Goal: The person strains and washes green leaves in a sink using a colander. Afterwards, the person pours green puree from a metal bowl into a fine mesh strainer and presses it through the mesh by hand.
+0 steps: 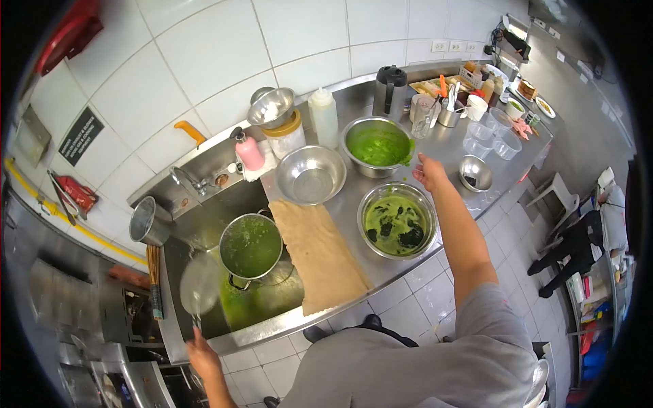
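Observation:
My left hand is closed round the handle of a round strainer, which hangs blurred over the left part of the sink. Beside it in the sink sits a pot of green liquid. My right hand reaches over the counter, close to the right side of a steel bowl of bright green puree; its fingers are partly bent, and whether they touch anything is unclear. Nearer the counter's front edge is a second steel bowl with foamy green liquid and dark patches.
Brown paper lies between sink and bowls. Behind it are an empty steel bowl, a pink pump bottle and a squeeze bottle. Plastic containers and a small bowl stand right. A person is at far right.

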`<state>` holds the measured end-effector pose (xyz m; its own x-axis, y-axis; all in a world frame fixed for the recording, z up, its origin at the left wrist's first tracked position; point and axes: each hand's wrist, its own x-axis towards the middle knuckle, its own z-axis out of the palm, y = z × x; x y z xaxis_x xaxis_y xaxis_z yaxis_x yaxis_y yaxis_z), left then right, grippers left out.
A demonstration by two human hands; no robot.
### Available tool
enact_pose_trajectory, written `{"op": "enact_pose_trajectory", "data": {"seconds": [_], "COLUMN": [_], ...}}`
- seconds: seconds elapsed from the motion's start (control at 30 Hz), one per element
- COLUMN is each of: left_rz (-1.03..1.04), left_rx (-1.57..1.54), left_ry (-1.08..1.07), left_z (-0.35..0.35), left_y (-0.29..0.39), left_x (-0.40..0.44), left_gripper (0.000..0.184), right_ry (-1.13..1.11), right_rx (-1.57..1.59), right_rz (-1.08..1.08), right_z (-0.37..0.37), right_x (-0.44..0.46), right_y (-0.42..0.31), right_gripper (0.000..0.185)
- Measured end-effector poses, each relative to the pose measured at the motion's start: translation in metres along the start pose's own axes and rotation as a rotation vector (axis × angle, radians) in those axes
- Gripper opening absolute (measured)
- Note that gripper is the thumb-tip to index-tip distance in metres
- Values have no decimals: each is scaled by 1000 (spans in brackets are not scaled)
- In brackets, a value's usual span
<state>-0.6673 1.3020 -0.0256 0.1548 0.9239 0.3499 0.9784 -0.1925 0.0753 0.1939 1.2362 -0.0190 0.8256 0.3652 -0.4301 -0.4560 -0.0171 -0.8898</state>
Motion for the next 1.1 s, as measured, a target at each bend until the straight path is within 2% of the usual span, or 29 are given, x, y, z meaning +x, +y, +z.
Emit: {"op": "enact_pose_trajectory", "data": {"seconds": [0.07,0.1,0.17,0.23,0.27,0.3,0.33,0.37,0.4,0.43,0.5,0.57,0.7,0.77,0.8,0.87,0.9,0.97,1.0,1.07,1.1], "left_rz": [-70,-80,-216,-274,-258,-243,-258,-465,-668,-676,-687,-688,-728,-734,-735,-733,-741,-745,-729,-708,-704], "left_rx": [244,251,-50,-34,-119,-203,-192,-417,-643,-630,-822,-882,-970,-1046,-1056,-1068,-1120,-1170,-1225,-1297,-1304], "left_ry": [-268,-266,-195,-116,-41,36,42,-16,-75,-75,-107,-145,-188,-193,-198,-210,-229,-249,-305,-369,-369], "left_z": [28,18,-16,-17,1,10,4,-12,-21,-22,-18,-23,-28,-25,-23,-25,-28,-36,-39,-45,-49], "left_y": [-43,-38,-16,-11,-27,-34,-20,11,34,42,54,67,99,112,118,136,148,167,175,196,202], "left_x": [-60,-67,-81,-88,-97,-106,-112,-114,-118,-127,-146,-157,-150,-139,-133,-115,-106,-90,-83,-72,-67], "left_gripper": [50,50,51,51,48,46,46,46,47,47,48,49,49,49,50,51,49,47,44,33,33], "right_ry": [416,404,303,231,168,149,186,221,204,163,115,-63,-59,-276,-265,-394,-388,-297,-295,-63,-63], "right_rx": [-395,-394,-811,-928,-1048,-1042,-1091,-1137,-1135,-1196,-1268,-1252,-1195,-433,-432,-177,-178,250,253,359,360], "right_rz": [-492,-489,-1162,-1183,-1210,-1213,-1029,-840,-838,-863,-874,-840,-707,-81,-88,56,55,84,81,-1,-8], "right_z": [17,25,39,53,59,63,67,70,68,63,56,41,26,17,11,3,1,3,3,6,4], "right_x": [19,15,-6,33,52,64,76,88,106,126,148,150,125,107,103,113,120,125,121,83,71], "right_y": [10,-1,-35,-46,-53,-59,-65,-69,-67,-61,-53,-51,-52,-46,-45,-27,-16,-1,0,-8,-10], "right_gripper": [39,39,44,43,43,43,41,39,39,37,35,42,35,24,24,15,15,18,18,24,24]}}
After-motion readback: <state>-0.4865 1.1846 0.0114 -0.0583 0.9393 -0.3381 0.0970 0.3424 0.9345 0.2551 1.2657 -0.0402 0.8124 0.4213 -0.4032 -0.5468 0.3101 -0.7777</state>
